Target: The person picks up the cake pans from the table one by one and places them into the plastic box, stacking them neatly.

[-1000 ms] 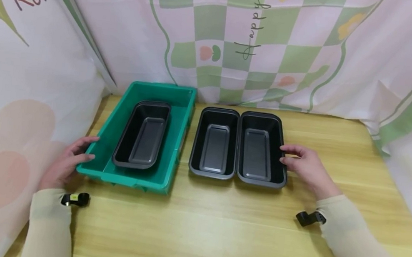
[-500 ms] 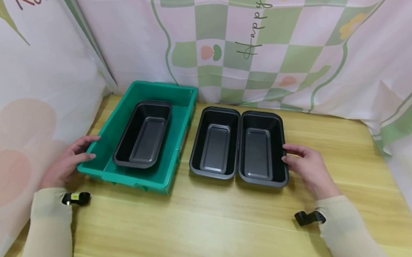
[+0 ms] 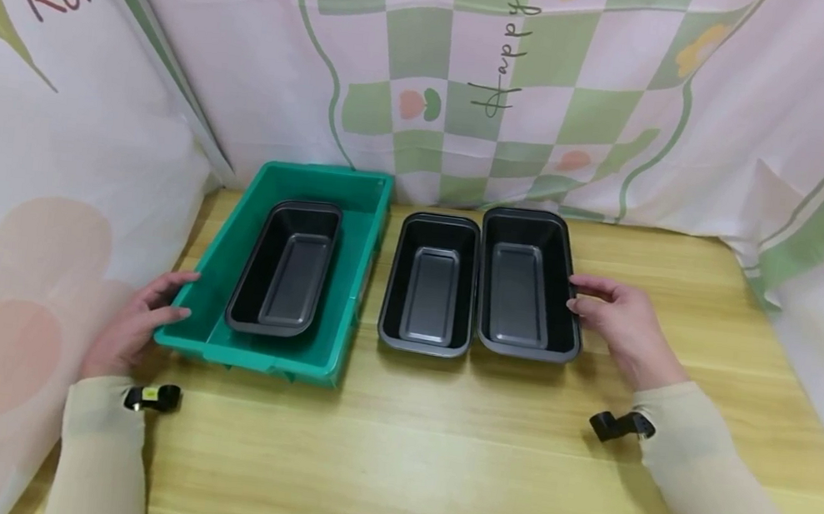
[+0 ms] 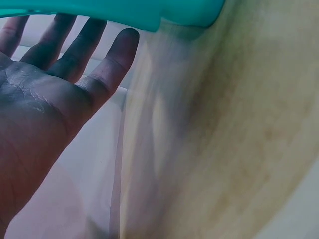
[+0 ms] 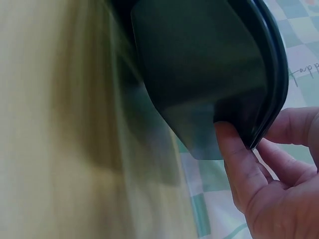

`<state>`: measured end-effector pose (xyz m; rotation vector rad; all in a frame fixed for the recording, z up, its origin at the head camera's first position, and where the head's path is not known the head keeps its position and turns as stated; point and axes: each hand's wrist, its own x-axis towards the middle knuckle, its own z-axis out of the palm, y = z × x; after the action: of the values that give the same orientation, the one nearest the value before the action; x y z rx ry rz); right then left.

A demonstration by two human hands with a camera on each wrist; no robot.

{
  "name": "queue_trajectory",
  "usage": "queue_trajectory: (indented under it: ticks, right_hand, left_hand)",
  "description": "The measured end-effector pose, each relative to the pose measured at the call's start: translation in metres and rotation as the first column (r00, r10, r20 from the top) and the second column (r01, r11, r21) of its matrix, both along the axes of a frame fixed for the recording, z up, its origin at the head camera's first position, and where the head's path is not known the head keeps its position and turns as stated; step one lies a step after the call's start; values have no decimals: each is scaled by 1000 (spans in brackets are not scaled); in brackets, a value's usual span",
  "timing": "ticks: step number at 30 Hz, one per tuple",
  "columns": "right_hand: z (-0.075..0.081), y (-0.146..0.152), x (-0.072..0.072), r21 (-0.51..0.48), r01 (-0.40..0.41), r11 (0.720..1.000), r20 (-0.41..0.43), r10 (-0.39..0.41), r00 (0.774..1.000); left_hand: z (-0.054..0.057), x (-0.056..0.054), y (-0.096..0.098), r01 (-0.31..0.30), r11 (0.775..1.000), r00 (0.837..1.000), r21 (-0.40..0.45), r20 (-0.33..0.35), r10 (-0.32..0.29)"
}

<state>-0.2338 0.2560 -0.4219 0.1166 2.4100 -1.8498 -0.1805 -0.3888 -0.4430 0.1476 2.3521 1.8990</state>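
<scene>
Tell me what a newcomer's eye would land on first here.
First, most likely, the bright green plastic tray at the left of the wooden table, with one dark loaf pan inside it. Next come two more dark loaf pans side by side to its right, the outer one pinched at its right rim by the person's right hand. Behind hangs a checkered cloth.

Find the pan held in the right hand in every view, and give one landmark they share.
Head: right of centre, the rightmost pan, its right rim in the right hand.
Left wrist: not in it.
Right wrist: upper middle, outer side showing.
Shared landmark: the table, in all three.
</scene>
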Motion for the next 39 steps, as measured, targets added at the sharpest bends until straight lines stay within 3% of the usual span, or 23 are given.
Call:
queue_trajectory:
  ticks: [9, 26, 30, 39]
  right_hand:
    - [19, -1, -5, -233, 7, 972, -52, -20, 998]
    - [51, -38, -10, -238, -1, 971, -67, -16, 998]
    - [58, -51, -12, -191, 6, 982, -75, -21, 997]
    - [71, -87, -19, -275, -50, 960, -102, 22, 995]
  left_hand:
    - [1, -1, 1, 8, 998, 1000, 56, 22, -10]
    - [0, 1, -1, 16, 998, 1000, 54, -16, -15]
    - [0, 1, 0, 19, 998, 1000, 67, -12, -18]
    - [0, 1, 0, 20, 997, 1000, 75, 14, -21]
